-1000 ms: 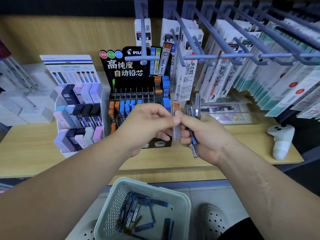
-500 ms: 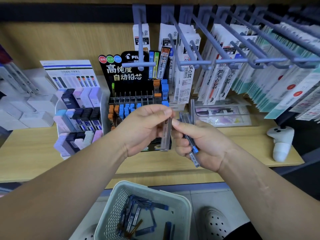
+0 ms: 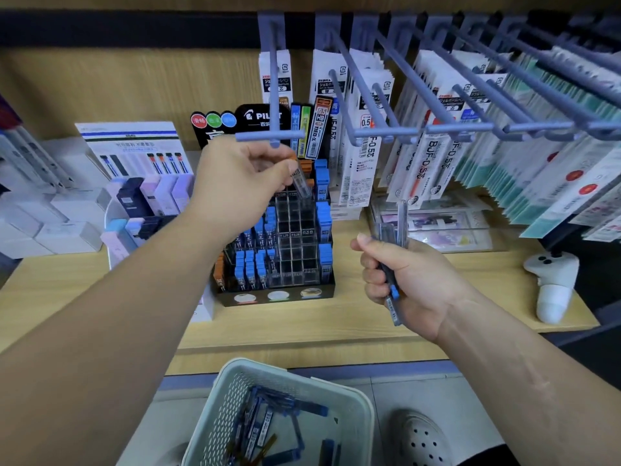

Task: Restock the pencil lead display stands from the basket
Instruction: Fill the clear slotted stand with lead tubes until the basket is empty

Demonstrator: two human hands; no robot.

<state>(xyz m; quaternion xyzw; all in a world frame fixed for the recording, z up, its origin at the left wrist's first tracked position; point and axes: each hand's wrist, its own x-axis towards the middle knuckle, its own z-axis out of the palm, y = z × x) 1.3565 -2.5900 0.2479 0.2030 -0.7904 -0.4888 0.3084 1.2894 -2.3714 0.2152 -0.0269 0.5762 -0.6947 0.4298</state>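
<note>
Left grip [image 3: 242, 183] is up high over the black display stand [image 3: 285, 264] - thumb and fingertips pinch one clear lead case [image 3: 301, 183], tilted, its lower end pointing down and right of the grip at the stand's top rows. Whether that tip is already inside a slot, hard to tell; the fingers hide its upper end.

Directly under this grip, blue-capped cases [image 3: 250, 267] fill the stand's left slots, with a few orange ones [image 3: 219, 270] at the far left edge. Just right of the grip and below the tilted case sit clear slots [image 3: 295, 240], and beyond them a column of blue cases runs down the stand's right edge.

Right grip [image 3: 406, 284] sits lower and off to the right, well apart from the left one, fingers curled tight round a bundle of lead cases [image 3: 391, 237]. The bundle stands near upright, ends poking out above the fist and a blue cap showing below it.

Below both grips, nearer the person, the pale mesh basket [image 3: 215, 422] holds a loose heap of blue-capped cases [image 3: 268, 422].

To the left of the left grip stands a white rack of pastel cases [image 3: 148, 200] on the wooden surface [image 3: 336, 327]. Above the right grip, grey hooks [image 3: 437, 129] carry hanging refill packets - and out to its right a white controller [image 3: 551, 284] stands on the surface.
</note>
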